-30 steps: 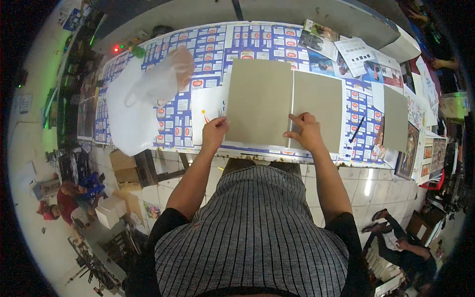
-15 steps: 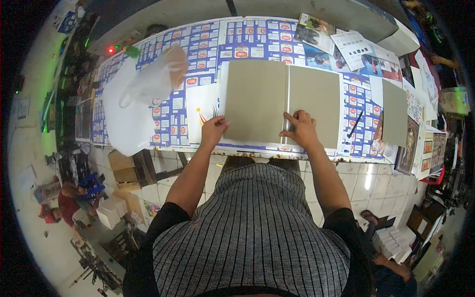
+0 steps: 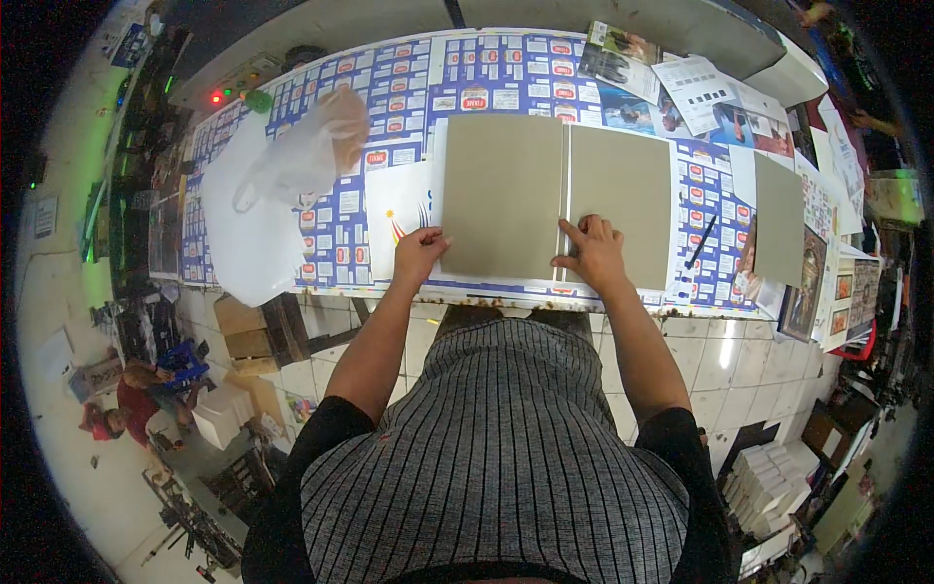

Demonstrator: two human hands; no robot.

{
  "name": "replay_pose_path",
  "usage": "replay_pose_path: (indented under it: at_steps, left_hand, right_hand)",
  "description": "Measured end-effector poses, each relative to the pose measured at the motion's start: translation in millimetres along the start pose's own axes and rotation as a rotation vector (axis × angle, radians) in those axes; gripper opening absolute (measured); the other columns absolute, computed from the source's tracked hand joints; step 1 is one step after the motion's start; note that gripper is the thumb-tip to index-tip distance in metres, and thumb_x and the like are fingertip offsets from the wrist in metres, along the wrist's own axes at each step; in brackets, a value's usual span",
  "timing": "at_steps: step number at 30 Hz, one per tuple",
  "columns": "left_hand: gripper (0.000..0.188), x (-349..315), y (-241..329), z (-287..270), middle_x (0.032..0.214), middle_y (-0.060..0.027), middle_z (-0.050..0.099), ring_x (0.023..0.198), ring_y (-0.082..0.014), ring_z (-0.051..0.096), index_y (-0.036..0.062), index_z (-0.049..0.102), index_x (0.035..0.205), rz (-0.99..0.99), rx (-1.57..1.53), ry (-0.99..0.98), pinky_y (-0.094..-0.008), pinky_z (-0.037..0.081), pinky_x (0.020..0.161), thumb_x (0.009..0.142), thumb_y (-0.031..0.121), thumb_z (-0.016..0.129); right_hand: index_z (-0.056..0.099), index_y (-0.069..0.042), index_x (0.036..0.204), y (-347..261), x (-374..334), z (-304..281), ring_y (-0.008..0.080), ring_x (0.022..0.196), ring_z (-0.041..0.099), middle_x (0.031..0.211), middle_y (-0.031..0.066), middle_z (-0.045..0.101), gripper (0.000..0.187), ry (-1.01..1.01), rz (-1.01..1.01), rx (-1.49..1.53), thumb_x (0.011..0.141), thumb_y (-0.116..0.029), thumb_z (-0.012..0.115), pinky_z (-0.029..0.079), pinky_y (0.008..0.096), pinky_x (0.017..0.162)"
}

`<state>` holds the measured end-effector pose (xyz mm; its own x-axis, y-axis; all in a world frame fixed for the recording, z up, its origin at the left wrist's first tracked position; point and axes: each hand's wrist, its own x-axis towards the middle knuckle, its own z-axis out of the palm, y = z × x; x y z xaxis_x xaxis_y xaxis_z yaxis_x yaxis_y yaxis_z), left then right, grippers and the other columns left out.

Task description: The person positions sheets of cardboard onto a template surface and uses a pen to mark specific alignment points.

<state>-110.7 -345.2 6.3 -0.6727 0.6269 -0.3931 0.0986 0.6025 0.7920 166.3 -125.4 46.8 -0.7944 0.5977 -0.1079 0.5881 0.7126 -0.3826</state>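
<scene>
Two flat grey-brown boards, a left board [image 3: 502, 195] and a right board [image 3: 620, 200], lie side by side on a larger white sheet [image 3: 672, 224]. A narrow strip [image 3: 562, 219] runs between them, with white showing beside it. My left hand [image 3: 420, 255] is closed at the lower left edge of the left board, its fingertips against that edge. My right hand [image 3: 595, 251] rests over the lower left part of the right board. Its index finger and thumb are spread apart, both tips at the strip; the other fingers are curled.
The table [image 3: 525, 70] is covered with blue printed sheets. A clear plastic bag [image 3: 258, 209] lies at left, and a printed white sheet [image 3: 397, 200] beside the boards. A black pen [image 3: 700, 242], another grey board [image 3: 778, 219] and several prints [image 3: 696, 92] are at right. People sit at lower left.
My hands and the boards keep nearly the same places. At lower right, the person seen beside the white stacks has gone from view.
</scene>
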Motion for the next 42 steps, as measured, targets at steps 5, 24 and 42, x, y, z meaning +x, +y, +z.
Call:
replay_pose_path:
  at_steps: [5, 24, 42]
  left_hand:
    - [0.040, 2.0, -5.6, -1.4, 0.089, -0.0078, 0.073, 0.080, -0.0129, 0.066, -0.0019, 0.070, 0.111, -0.004, 0.033, 0.007, -0.0269, 0.053, 0.075, 0.081, 0.023, 0.080]
    - [0.041, -4.5, 8.2, -1.2, 0.095, -0.0083, 0.073, 0.085, -0.0134, 0.067, -0.0025, 0.069, 0.114, -0.034, -0.015, -0.005, -0.0265, 0.053, 0.078, 0.082, 0.020, 0.080]
    - [0.037, -3.5, 8.5, -1.3, 0.093, -0.0086, 0.073, 0.084, -0.0143, 0.067, -0.0011, 0.070, 0.111, -0.037, 0.023, -0.001, -0.0269, 0.054, 0.078, 0.082, 0.019, 0.080]
  right_hand:
    - [0.061, -0.026, 0.133, -2.3, -0.3, -1.4, 0.0262, 0.113, 0.048, 0.114, 0.0074, 0.052, 0.075, -0.017, 0.005, -0.026, 0.065, -0.049, 0.082, 0.035, 0.0471, 0.094]
    - [0.062, -0.025, 0.133, -1.7, -1.1, -2.2, 0.0268, 0.110, 0.048, 0.114, 0.0071, 0.050, 0.074, -0.005, 0.002, -0.012, 0.066, -0.049, 0.082, 0.034, 0.0468, 0.094]
    - [0.062, -0.024, 0.132, -4.8, 0.9, -5.7, 0.0264, 0.113, 0.048, 0.113, 0.0074, 0.051, 0.074, -0.034, 0.014, -0.039, 0.065, -0.049, 0.081, 0.033, 0.0461, 0.096]
